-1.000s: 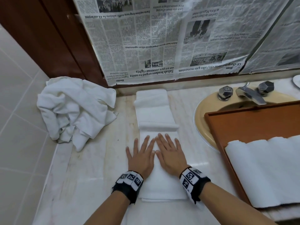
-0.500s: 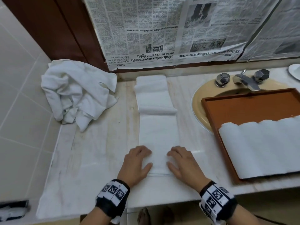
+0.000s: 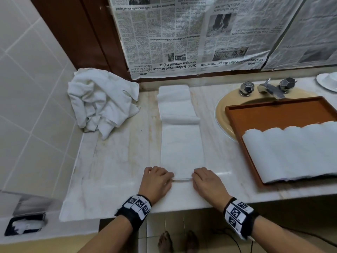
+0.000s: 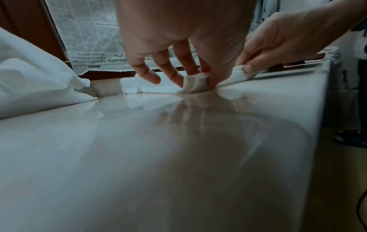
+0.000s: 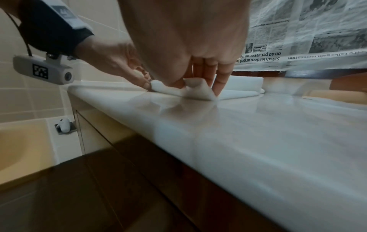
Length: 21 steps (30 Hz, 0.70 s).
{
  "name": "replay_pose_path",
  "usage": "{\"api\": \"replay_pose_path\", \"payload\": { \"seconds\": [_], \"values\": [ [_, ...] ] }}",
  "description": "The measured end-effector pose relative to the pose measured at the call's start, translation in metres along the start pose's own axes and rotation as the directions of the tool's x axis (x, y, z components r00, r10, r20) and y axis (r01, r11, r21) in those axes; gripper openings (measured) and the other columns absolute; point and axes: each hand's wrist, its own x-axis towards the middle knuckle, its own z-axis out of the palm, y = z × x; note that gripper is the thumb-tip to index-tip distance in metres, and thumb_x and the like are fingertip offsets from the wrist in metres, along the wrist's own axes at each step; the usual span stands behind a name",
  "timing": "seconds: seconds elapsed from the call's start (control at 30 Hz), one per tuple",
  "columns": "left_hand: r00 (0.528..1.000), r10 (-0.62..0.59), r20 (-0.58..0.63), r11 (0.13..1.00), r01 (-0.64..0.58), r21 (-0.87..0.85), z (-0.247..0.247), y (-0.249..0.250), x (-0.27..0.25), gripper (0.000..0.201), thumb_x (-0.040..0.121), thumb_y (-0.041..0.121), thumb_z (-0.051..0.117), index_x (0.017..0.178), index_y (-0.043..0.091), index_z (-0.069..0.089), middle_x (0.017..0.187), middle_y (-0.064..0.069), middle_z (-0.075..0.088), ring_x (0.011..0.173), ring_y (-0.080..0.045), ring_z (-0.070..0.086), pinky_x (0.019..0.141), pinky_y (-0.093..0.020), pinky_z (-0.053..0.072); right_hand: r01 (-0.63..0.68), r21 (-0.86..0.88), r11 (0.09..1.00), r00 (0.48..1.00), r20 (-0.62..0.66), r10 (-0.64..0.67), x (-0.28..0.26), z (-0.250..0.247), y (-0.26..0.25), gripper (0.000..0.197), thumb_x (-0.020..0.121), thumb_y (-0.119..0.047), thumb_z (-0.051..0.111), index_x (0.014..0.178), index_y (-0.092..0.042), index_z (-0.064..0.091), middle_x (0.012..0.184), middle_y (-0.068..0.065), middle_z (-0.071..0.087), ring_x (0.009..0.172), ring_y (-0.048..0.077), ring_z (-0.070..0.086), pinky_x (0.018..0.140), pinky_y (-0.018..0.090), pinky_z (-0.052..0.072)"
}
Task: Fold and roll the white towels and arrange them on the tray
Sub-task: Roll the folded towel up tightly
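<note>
A long folded white towel point(image 3: 182, 143) lies as a strip on the marble counter point(image 3: 113, 161), running from the wall toward me. My left hand point(image 3: 157, 179) pinches its near left corner point(image 4: 195, 84) between thumb and fingers. My right hand point(image 3: 206, 179) pinches the near right corner point(image 5: 198, 90), lifting it slightly off the counter. A brown tray point(image 3: 273, 114) sits over the sink at the right and holds several rolled white towels point(image 3: 291, 152) side by side. A heap of loose white towels point(image 3: 102, 101) lies in the back left corner.
A yellow sink point(image 3: 224, 114) with a chrome tap point(image 3: 271, 90) lies under the tray's far end. Newspaper point(image 3: 200, 33) covers the wall behind. A white dish point(image 3: 328, 81) sits at the far right. The counter's front edge runs just below my wrists.
My hands slid back from lying flat on the middle of the towel strip to its near end, and now pinch the two near corners. The view tilted down.
</note>
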Motion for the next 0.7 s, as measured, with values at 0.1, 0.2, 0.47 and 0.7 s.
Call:
{"api": "replay_pose_path", "payload": {
  "seconds": [0.1, 0.2, 0.47, 0.7],
  "values": [
    [0.993, -0.1, 0.069, 0.986, 0.109, -0.13, -0.008, 0.003, 0.001, 0.03, 0.087, 0.046, 0.044, 0.1, 0.032, 0.067, 0.083, 0.012, 0.066, 0.077, -0.013, 0.06, 0.076, -0.036, 0.047, -0.002, 0.089, 0.996, 0.999, 0.042, -0.002, 0.0, -0.009, 0.004, 0.007, 0.084, -0.012, 0.059, 0.081, -0.011, 0.065, 0.079, 0.003, 0.061, 0.067, 0.022, 0.056, 0.055, 0.033, 0.049],
    [0.956, -0.187, 0.226, 0.919, 0.252, -0.303, -0.018, 0.004, 0.008, 0.037, 0.087, 0.049, 0.042, 0.105, 0.027, 0.067, 0.09, 0.011, 0.07, 0.083, -0.011, 0.062, 0.079, -0.034, 0.05, -0.093, 0.185, 0.978, 0.989, 0.131, 0.07, 0.0, -0.015, 0.004, 0.031, 0.096, -0.028, 0.039, 0.09, -0.012, 0.065, 0.083, 0.002, 0.061, 0.072, 0.021, 0.056, 0.062, 0.035, 0.052],
    [0.872, -0.443, 0.209, 0.737, 0.486, -0.47, -0.014, 0.015, 0.019, 0.006, 0.088, 0.027, 0.07, 0.087, 0.022, 0.072, 0.087, 0.009, 0.067, 0.087, -0.008, 0.058, 0.071, -0.014, 0.037, -0.431, 0.454, 0.78, 0.902, 0.194, 0.386, 0.0, -0.012, 0.011, 0.013, 0.1, -0.023, 0.055, 0.109, -0.015, 0.059, 0.104, 0.0, 0.055, 0.088, 0.019, 0.057, 0.08, 0.034, 0.049],
    [0.923, -0.383, 0.023, 0.912, 0.382, -0.148, 0.0, 0.04, 0.009, 0.015, 0.094, 0.016, 0.058, 0.103, 0.023, 0.068, 0.111, 0.001, 0.048, 0.1, -0.021, 0.046, 0.071, -0.031, 0.045, -0.081, 0.028, 0.996, 0.997, 0.016, 0.081, -0.007, -0.008, 0.01, 0.03, 0.062, 0.002, 0.069, 0.086, -0.015, 0.064, 0.087, 0.004, 0.053, 0.077, 0.024, 0.044, 0.061, 0.034, 0.036]
  ]
}}
